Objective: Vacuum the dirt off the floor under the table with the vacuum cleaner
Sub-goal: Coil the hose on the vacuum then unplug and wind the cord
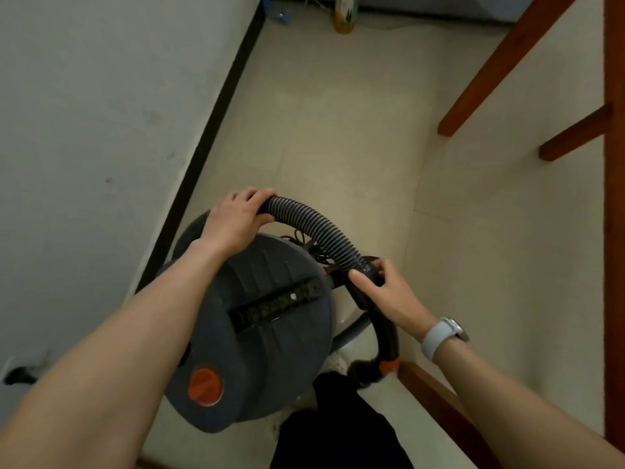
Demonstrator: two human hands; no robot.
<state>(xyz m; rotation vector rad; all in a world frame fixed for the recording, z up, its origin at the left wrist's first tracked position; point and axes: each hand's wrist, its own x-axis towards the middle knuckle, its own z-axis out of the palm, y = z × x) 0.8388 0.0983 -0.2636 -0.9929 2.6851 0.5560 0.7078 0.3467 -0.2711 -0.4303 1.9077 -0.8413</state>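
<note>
A round dark grey vacuum cleaner with an orange knob stands on the pale tiled floor close in front of me. Its black ribbed hose arches over the far side of the drum. My left hand grips the hose at the left end of the arch. My right hand, with a white watch on the wrist, holds the black curved handle pipe where the hose joins it. A small brush nozzle with an orange collar hangs at the pipe's lower end.
A white wall with a black skirting strip runs along the left. Brown wooden table legs and rails stand at the right and lower right. A bottle stands on the floor at the far end. My dark trouser leg is below.
</note>
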